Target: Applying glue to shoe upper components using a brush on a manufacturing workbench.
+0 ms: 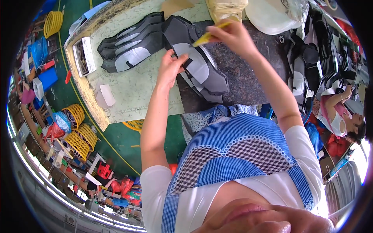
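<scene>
A stack of dark grey shaped panels (213, 81), with lighter grey patches on them, lies at the middle of the worktable. My left hand (169, 70) grips the left edge of this stack, thumb on top beside a small black tab. Above the stack's right side, my right hand (235, 37) pinches a flat yellow tapered tool (204, 39). The tool's narrow tip points down-left at the light patch; whether it touches cannot be made out. To the left, similar grey panels (143, 48) lie fanned out in overlapping rows.
The worktable (136, 105) has a pale left part and a dark mat (252, 58) at right. A white box (84, 57) stands at its left edge. Cream sheets (227, 9) are stacked at the back. More dark pieces (307, 58) hang at right, near another person (336, 108).
</scene>
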A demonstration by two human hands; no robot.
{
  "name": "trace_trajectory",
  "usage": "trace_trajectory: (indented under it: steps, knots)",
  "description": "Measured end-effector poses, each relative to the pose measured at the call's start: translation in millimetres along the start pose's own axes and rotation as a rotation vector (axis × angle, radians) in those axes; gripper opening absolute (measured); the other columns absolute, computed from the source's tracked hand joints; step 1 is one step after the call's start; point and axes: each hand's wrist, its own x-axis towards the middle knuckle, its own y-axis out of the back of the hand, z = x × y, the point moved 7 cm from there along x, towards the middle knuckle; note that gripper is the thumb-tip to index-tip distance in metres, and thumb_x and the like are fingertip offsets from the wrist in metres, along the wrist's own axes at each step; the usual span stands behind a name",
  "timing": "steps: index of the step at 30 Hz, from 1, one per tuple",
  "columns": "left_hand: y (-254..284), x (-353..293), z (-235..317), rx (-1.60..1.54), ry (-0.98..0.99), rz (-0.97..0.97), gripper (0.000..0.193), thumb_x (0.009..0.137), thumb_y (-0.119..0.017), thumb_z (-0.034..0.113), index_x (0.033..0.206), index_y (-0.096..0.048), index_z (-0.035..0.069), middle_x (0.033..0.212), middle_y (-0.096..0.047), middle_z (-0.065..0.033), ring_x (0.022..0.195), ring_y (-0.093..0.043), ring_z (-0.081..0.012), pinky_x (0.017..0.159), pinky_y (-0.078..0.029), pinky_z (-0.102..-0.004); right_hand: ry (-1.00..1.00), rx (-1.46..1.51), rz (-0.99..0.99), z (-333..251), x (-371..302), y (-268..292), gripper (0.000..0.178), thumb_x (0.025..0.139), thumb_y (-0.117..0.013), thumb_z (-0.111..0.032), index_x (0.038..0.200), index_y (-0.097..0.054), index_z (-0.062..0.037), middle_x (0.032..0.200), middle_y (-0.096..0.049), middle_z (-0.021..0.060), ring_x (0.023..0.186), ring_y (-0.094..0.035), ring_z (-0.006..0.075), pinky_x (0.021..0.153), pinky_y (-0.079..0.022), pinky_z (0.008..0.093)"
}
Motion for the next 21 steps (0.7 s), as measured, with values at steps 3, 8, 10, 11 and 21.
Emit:
trace_trajectory:
  steps: [3,8,10,11,21]
  knots:
    - [-4.6,-1.8,-0.3,-0.026,0.017,-0.017,0.031,0.087,-0.066,0.011,0.115,-0.052,0.005,0.092,-0.069,-0.0068,0.077,-0.067,-0.0118,0.063,-0.054,-0.0257,0.131,-0.265,0.113,-9.8,41.3,-28.3,0.032,0.090,-0.067,-0.028,0.091,-0.064,0.0036,0.079,-0.070,0.0094,0.073,-0.069,0.0137,0.065,-0.055,0.0250]
    - [-6.7,-8.7,0.3,-0.077,-0.030,-0.009,0.034,0.090,-0.066,0.014,0.117,-0.047,0.006,0.092,-0.068,-0.0059,0.077,-0.065,-0.0093,0.061,-0.050,-0.0224,0.256,-0.349,0.193,-23.2,23.1,-23.6,0.030,0.086,-0.069,-0.028,0.085,-0.065,0.0020,0.074,-0.070,0.0093,0.065,-0.067,0.0127,0.056,-0.052,0.0266]
    - [-2.4,-8.2,-5.0,-0.051,-0.063,0.005,0.033,0.091,-0.065,0.015,0.116,-0.047,0.006,0.091,-0.068,-0.0049,0.075,-0.063,-0.0080,0.059,-0.048,-0.0213,-0.033,-0.159,-0.021,-1.2,-9.4,-18.5,0.027,0.087,-0.068,-0.024,0.086,-0.064,0.0024,0.073,-0.070,0.0097,0.065,-0.067,0.0120,0.056,-0.052,0.0255]
    - [-1.9,-9.4,-5.5,-0.019,-0.101,0.014,0.032,0.092,-0.064,0.016,0.116,-0.046,0.007,0.090,-0.068,-0.0040,0.074,-0.061,-0.0068,0.058,-0.045,-0.0202,-0.040,-0.161,-0.020,-0.5,-28.0,-5.4,0.027,0.087,-0.068,-0.024,0.086,-0.064,0.0024,0.073,-0.070,0.0097,0.065,-0.067,0.0120,0.056,-0.052,0.0255]
    - [-15.0,-18.2,16.0,0.157,-0.325,0.138,0.035,0.095,-0.061,0.018,0.118,-0.040,0.002,0.088,-0.066,-0.0040,0.073,-0.057,-0.0058,0.057,-0.043,-0.0209,-0.011,-0.316,-0.054,25.8,-97.8,13.9,0.024,0.089,-0.067,-0.021,0.089,-0.062,0.0018,0.073,-0.067,0.0084,0.067,-0.064,0.0108,0.060,-0.053,0.0270]
